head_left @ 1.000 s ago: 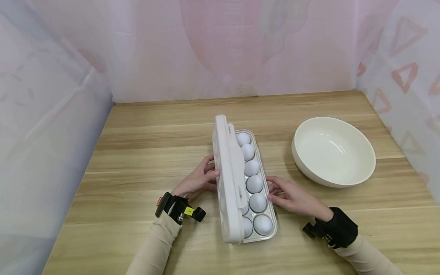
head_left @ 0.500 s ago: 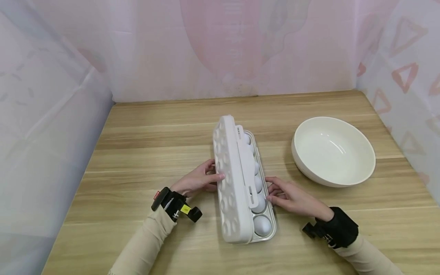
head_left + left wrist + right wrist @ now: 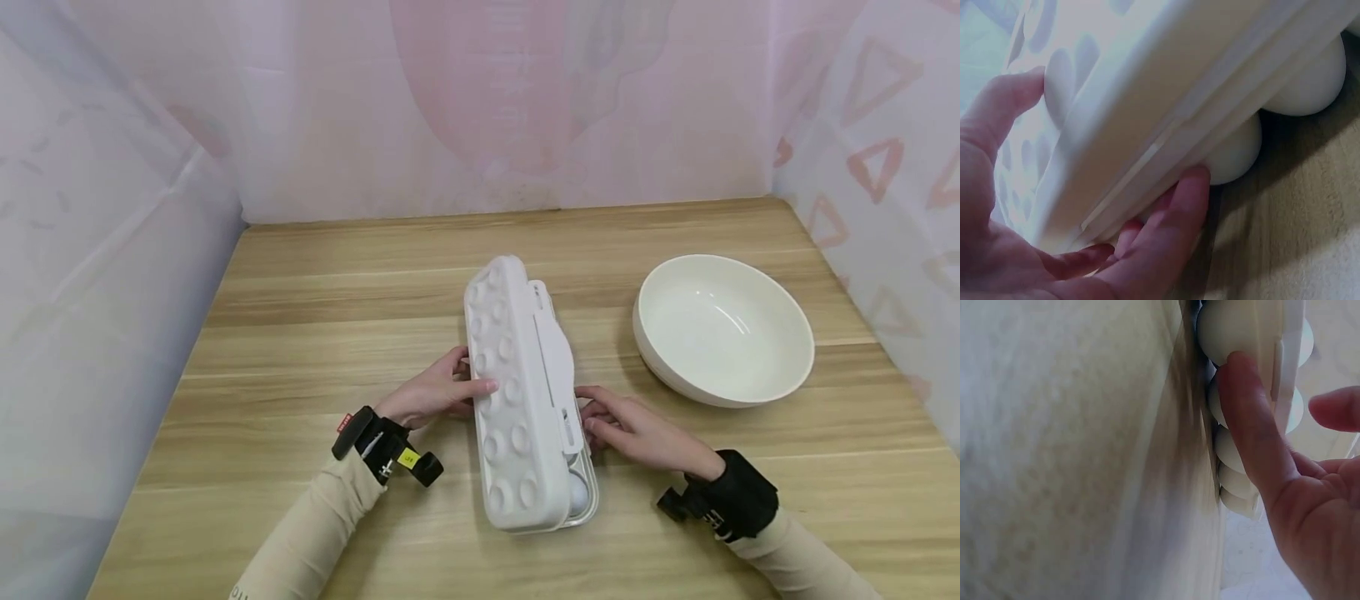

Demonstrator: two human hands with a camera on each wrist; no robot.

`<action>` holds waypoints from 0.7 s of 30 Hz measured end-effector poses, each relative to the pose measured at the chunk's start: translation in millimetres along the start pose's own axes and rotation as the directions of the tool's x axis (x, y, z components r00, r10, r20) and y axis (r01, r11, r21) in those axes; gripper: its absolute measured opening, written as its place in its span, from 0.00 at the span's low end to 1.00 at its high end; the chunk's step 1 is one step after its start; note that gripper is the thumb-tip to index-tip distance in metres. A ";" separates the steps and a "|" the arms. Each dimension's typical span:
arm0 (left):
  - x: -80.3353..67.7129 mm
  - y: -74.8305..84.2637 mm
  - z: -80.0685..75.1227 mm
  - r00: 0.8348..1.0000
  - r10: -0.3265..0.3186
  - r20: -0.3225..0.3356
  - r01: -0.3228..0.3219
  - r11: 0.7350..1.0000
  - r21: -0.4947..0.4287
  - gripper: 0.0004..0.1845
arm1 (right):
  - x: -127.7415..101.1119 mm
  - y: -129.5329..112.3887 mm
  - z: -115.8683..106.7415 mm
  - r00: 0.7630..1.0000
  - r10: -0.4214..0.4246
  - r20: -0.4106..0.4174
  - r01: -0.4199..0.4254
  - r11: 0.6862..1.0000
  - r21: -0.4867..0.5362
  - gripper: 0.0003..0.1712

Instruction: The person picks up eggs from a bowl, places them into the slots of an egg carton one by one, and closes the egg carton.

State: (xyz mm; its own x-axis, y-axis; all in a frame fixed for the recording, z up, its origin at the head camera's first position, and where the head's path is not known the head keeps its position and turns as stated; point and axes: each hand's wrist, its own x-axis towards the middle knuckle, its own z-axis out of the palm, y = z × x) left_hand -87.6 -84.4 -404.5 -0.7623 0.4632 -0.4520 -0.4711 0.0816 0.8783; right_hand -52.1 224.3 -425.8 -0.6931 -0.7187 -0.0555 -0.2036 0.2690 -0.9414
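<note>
A long white egg box (image 3: 512, 417) lies on the wooden table, its dimpled lid tilted partway down over the tray. Along the lid's right edge runs a latch strip (image 3: 557, 379), apart from the tray's rim. One white egg (image 3: 578, 493) shows at the near end; the lid hides the others. My left hand (image 3: 429, 390) grips the box's left side, thumb on the lid and fingers (image 3: 1191, 194) under the tray beside its rounded cups. My right hand (image 3: 641, 429) touches the tray's right side, one straight finger (image 3: 1250, 419) against a cup and the thumb off the box.
A large cream bowl (image 3: 723, 333) stands to the right of the egg box, beyond the right hand. Fabric walls (image 3: 315, 108) with pale prints rise along the table's back and sides.
The lid has swung down rightward, from nearly upright to covering most of the eggs. My left thumb has moved right with it, while the right hand and the bowl stay about where they were.
</note>
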 end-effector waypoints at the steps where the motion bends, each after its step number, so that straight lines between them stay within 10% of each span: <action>1: 0.2 -0.3 0.6 1.000 -0.005 -0.007 0.005 1.000 0.012 0.37 | 0.0 0.5 0.1 1.000 0.002 0.004 -0.002 1.000 0.020 0.24; 21: 3.8 1.9 13.5 0.997 -0.041 -0.072 0.050 0.990 0.131 0.41 | -1.4 2.1 -8.5 0.981 0.128 0.144 -0.179 0.880 0.441 0.31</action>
State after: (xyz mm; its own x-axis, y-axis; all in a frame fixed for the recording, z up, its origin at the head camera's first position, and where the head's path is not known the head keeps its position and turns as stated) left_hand -85.4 -70.6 -402.5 -0.7724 0.3948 -0.4974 -0.4465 0.2194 0.8675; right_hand -57.5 231.3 -424.9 -0.6065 -0.7632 -0.2229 0.2499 0.0831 -0.9647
